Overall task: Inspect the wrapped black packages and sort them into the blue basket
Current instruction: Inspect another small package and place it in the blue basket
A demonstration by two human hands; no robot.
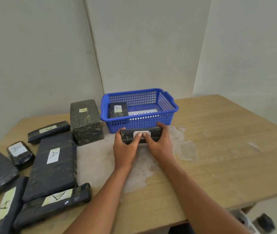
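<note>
I hold a small flat black package (155, 133) with a white label between both hands, just in front of the blue basket (166, 105). My left hand (126, 149) grips its left end and my right hand (158, 144) grips its right end, both thumbs pressing on the label. Inside the basket lie one black package labelled A (118, 109) at the left and a white paper with writing (142, 113).
Several wrapped black packages with A labels lie on the wooden table (219, 149) at the left: a tall block (86, 121), a long flat one (53, 166), and slim bars (48, 131) (55, 201). The tabletop's veneer is peeling in the middle. Walls stand close behind.
</note>
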